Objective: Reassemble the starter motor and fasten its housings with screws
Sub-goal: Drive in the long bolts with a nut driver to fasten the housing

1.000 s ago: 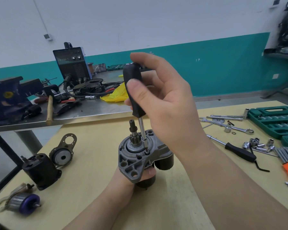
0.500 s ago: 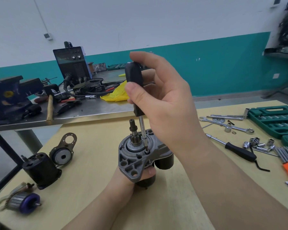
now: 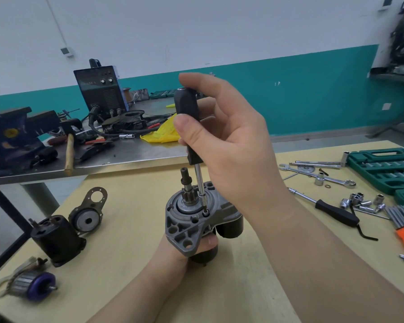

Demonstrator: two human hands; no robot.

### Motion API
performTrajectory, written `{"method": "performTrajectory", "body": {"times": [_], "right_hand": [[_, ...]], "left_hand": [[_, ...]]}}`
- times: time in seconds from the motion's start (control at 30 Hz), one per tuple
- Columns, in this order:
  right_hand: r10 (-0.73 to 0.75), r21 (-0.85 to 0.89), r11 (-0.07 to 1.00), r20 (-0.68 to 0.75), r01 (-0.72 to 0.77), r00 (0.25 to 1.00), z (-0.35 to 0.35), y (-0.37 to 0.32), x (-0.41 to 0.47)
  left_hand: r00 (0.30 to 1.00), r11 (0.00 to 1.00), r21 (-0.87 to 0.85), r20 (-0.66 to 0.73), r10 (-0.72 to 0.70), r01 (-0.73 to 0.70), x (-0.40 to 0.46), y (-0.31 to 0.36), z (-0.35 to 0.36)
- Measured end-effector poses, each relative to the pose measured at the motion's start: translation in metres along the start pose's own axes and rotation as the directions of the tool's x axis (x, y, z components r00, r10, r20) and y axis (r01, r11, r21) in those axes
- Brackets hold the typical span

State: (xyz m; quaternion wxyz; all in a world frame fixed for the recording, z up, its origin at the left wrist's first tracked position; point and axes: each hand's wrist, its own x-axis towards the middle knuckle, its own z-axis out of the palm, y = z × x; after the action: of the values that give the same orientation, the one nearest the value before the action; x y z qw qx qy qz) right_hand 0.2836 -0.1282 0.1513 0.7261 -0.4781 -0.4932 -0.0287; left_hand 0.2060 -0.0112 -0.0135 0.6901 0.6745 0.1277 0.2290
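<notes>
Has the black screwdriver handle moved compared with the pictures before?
Yes, slightly. The screwdriver handle leaned to the right, away from the welding machine; its tip stays at the screw.

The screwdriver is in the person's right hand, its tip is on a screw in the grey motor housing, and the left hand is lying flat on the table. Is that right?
Not quite. The head view shows the left hand gripping the grey motor housing from below, not lying flat on the table. The rest holds: the right hand holds the screwdriver, tip on a screw.

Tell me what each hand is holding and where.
Right hand: black-handled screwdriver, by its handle. Left hand: grey starter motor housing, from underneath.
</notes>
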Motion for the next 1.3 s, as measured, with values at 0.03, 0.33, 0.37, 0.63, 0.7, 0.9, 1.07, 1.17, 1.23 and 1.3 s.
{"method": "performTrajectory", "body": {"times": [0.03,0.33,0.37,0.63,0.7,0.9,1.07,1.17,1.23,1.3], "right_hand": [[-0.004,-0.003,1.0,0.001,0.004,1.0,0.0,0.0,0.0],[0.049,0.046,0.998,0.015,-0.05,0.999,-0.002,-0.001,-0.001],[0.039,0.029,0.999,0.01,-0.039,0.999,-0.002,-0.001,-0.001],[0.031,-0.015,0.999,-0.004,-0.031,0.999,0.0,0.002,-0.001],[0.049,0.029,0.998,0.005,-0.049,0.999,-0.002,0.003,-0.002],[-0.001,-0.044,0.999,0.002,0.002,1.0,0.0,0.003,-0.001],[-0.022,-0.077,0.997,0.005,0.023,1.0,-0.002,0.003,-0.001],[-0.001,0.018,1.0,0.035,0.0,0.999,-0.003,0.001,-0.002],[0.013,0.036,0.999,0.038,-0.015,0.999,-0.003,0.001,-0.002],[0.006,0.002,1.0,0.031,-0.006,0.999,-0.002,0.001,-0.002]], "left_hand": [[1.0,1.0,0.002,-0.004,0.0,0.0,0.0,0.0,0.0],[0.998,0.999,0.0,-0.045,0.049,-0.049,0.001,0.001,0.002],[0.998,0.999,0.006,-0.044,0.049,-0.049,0.0,0.0,0.001],[0.998,0.996,0.065,-0.029,0.059,-0.057,0.0,0.002,0.0],[0.998,0.997,0.05,-0.019,0.056,-0.055,0.0,0.003,0.001],[0.999,0.997,0.074,-0.031,0.042,-0.039,-0.001,0.005,0.003],[0.999,0.998,0.065,-0.028,0.028,-0.026,-0.003,0.006,0.002],[0.999,0.995,0.089,-0.002,0.051,-0.051,-0.004,0.007,0.004],[0.999,0.998,0.056,-0.028,0.036,-0.034,-0.004,0.008,0.004],[0.998,0.995,0.095,-0.044,0.044,-0.039,-0.006,0.005,0.003]]}}
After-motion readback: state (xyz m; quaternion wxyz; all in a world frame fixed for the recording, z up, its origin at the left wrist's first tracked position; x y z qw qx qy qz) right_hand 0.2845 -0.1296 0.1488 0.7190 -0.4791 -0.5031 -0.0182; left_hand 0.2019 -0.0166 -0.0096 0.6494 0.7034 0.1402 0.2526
